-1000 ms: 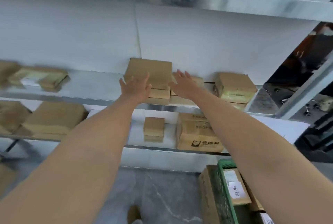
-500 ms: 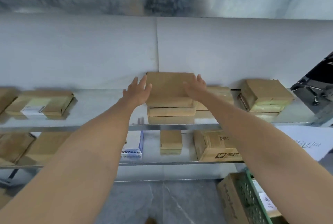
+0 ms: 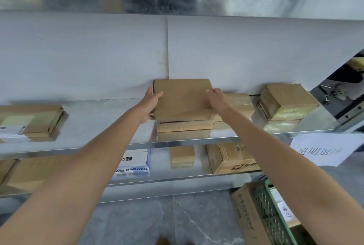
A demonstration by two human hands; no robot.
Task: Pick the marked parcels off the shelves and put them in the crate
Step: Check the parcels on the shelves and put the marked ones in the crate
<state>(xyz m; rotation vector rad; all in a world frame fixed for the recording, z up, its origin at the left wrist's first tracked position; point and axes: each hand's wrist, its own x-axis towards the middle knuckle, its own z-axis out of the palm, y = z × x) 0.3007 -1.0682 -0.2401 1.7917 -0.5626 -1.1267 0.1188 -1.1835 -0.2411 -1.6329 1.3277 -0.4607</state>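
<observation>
Left grip clasps left edge of top parcel, thumb over top face; right grip clasps right edge likewise; parcel sits atop lower parcel on middle shelf, near back wall. Risks, as we judge them: lift drags lower parcel toward shelf lip, faces rubbing; right grip just beside neighbour parcel, could nudge it; we see no mark on top face, so possibly wrong pick; crate low at right, well apart; edge-only hold could slip on way down.
</observation>
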